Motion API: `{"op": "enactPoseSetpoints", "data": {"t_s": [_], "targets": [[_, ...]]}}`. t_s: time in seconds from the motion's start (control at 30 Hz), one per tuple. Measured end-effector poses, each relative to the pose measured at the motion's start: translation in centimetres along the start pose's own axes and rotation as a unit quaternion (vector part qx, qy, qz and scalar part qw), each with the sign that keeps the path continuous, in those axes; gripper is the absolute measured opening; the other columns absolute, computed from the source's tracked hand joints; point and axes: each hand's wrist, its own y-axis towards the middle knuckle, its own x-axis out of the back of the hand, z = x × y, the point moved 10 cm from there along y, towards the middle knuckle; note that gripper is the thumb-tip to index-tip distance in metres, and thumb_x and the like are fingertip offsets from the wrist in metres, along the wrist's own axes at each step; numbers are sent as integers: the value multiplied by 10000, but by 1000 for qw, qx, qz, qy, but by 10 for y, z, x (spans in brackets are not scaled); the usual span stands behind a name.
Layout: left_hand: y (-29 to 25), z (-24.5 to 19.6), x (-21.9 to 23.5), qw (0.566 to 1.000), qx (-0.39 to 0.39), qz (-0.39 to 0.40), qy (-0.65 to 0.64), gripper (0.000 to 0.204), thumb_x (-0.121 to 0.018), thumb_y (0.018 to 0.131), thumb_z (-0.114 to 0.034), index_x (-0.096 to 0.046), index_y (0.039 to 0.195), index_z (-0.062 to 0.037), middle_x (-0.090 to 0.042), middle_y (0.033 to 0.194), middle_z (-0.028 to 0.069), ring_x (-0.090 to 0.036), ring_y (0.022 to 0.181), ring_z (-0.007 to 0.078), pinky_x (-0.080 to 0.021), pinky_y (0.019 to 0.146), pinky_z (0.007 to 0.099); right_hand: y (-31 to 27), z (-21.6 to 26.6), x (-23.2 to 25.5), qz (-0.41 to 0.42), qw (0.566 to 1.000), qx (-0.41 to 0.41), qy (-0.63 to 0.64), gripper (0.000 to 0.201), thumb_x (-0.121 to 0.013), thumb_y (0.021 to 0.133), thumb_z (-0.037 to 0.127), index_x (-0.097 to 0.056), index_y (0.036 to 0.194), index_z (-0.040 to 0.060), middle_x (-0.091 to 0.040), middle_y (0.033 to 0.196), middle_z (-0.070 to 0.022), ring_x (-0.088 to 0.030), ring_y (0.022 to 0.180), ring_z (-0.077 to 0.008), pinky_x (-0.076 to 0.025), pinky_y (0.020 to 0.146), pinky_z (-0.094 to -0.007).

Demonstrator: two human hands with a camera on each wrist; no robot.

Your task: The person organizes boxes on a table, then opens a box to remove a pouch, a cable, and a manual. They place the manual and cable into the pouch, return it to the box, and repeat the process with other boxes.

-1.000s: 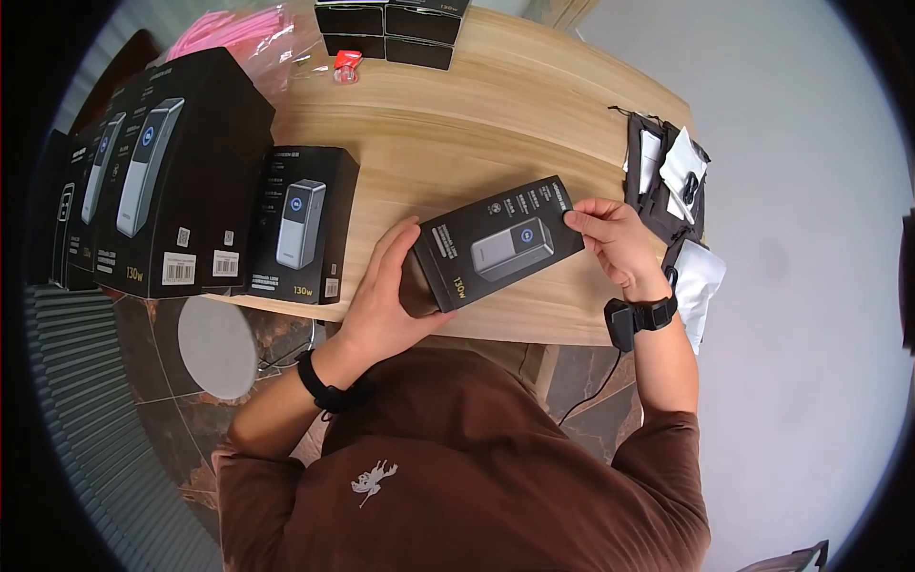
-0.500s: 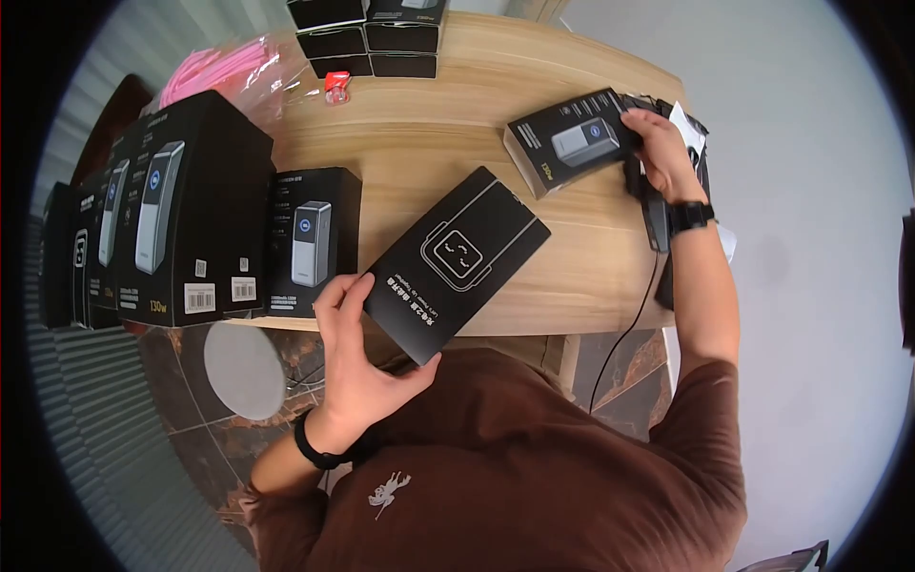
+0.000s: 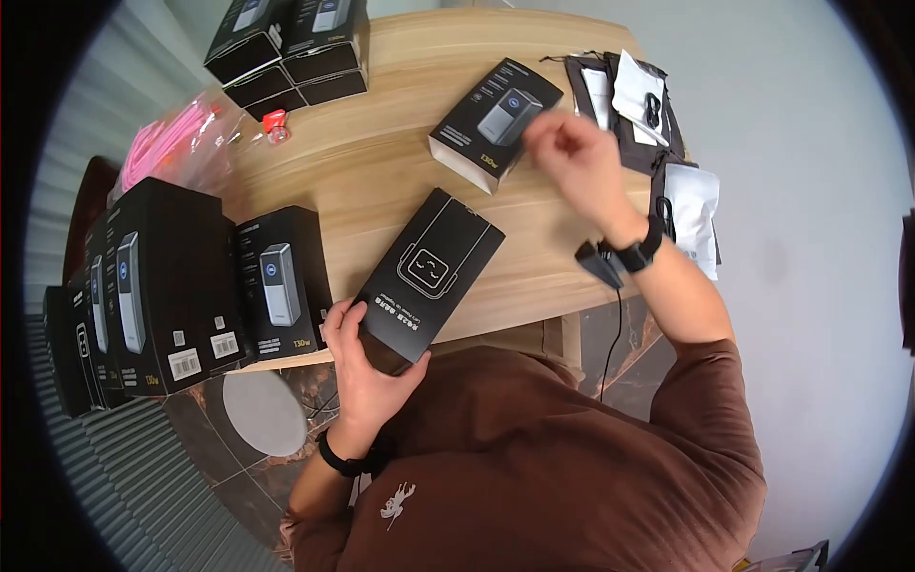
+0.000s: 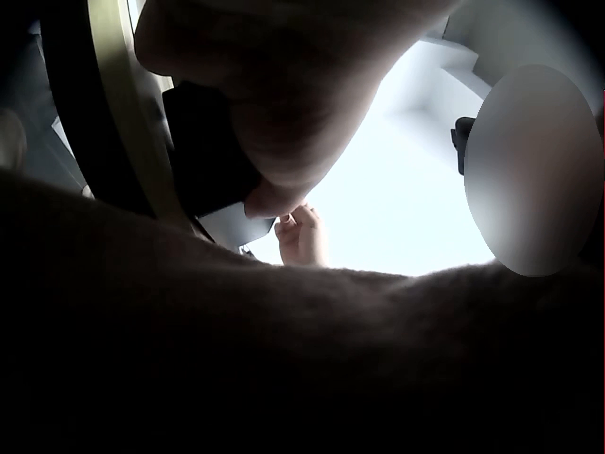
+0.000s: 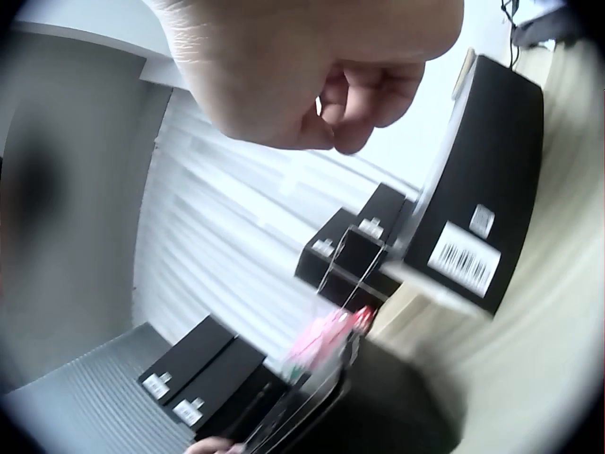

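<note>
My left hand (image 3: 372, 377) grips the lower end of a black box with a white line-drawn face (image 3: 429, 272), thumb on one side and fingers on the other. In the left wrist view my left hand (image 4: 284, 85) lies against the dark box (image 4: 208, 151). Behind it on the table rests a black printed box with a pale side (image 3: 496, 119). My right hand (image 3: 581, 172), blurred, is just right of that printed box with curled fingers. The right wrist view shows my right hand (image 5: 312, 66) holding nothing, the barcoded box (image 5: 482, 189) beside it.
Several large black boxes (image 3: 172, 296) and a smaller one (image 3: 281, 281) stand at the left. Stacked boxes (image 3: 324, 57), pink material in clear plastic (image 3: 167, 143) and a red item (image 3: 275, 126) lie behind. Dark pouches (image 3: 643, 105) and a white packet (image 3: 691, 205) lie right.
From one box held in both hands, the printed part came apart to the right. It now lies on the table, released by my right hand. My left hand still holds the face box.
</note>
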Motion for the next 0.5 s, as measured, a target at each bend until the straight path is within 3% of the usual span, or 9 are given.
{"op": "enactPoseSetpoints", "data": {"t_s": [0.03, 0.07, 0.17, 0.2, 0.3, 0.4, 0.5], "targets": [[3, -2, -1, 1000, -2, 5, 5, 1122, -980, 595, -114, -345, 1516, -30, -366, 1490, 252, -439, 1359, 440, -428, 1117, 506, -19, 0, -14, 34, 999, -21, 7, 122, -636, 959, -24, -726, 1021, 31, -692, 841, 33, -606, 763, -8, -487, 659, -180], [7, -3, -2, 1000, -3, 8, 11, 1141, -993, 585, -126, -341, 1515, -21, -378, 1477, 264, -454, 1340, 454, -443, 1102, 514, -37, -3, -31, 96, 992, -78, 6, 155, -699, 940, 26, -723, 1093, 20, -718, 925, -29, -650, 782, -63, -517, 658, -212], [11, -4, -10, 998, 30, 47, 31, 1233, -1023, 561, -181, -301, 1543, 4, -379, 1486, 266, -447, 1360, 463, -444, 1120, 506, -69, 11, -61, 177, 977, -77, -93, 336, -769, 922, 86, -700, 1239, -1, -728, 1057, -92, -679, 917, -144, -546, 725, -248], [11, -2, -12, 997, 38, 57, 28, 1249, -1025, 561, -191, -288, 1548, 11, -375, 1491, 268, -443, 1364, 467, -439, 1129, 506, -73, 8, -63, 173, 978, -68, -100, 477, -813, 884, 129, -670, 1317, -12, -705, 1150, -136, -679, 995, -196, -567, 758, -280], [15, -3, -19, 996, 46, 77, 13, 1280, -1027, 564, -211, -257, 1559, 28, -361, 1504, 276, -429, 1378, 476, -424, 1152, 505, -75, 6, -64, 162, 980, -71, -90, 502, -819, 879, 143, -663, 1329, -14, -697, 1207, -151, -683, 1034, -223, -584, 760, -308], [17, -6, -21, 996, 37, 83, 11, 1277, -1022, 573, -207, -245, 1557, 35, -349, 1512, 280, -415, 1393, 474, -410, 1169, 500, -81, 22, -64, 112, 980, 18, -162, 507, -816, 877, 135, -657, 1331, -26, -674, 1283, -177, -686, 1075, -271, -597, 731, -325], [18, -8, -23, 997, 24, 77, 0, 1278, -1018, 576, -202, -237, 1558, 38, -346, 1514, 280, -406, 1402, 470, -404, 1176, 495, -85, 34, -65, 75, 979, 36, -187, 494, -821, 847, 156, -669, 1259, -68, -653, 1290, -222, -657, 1096, -380, -574, 887, -413]]}}
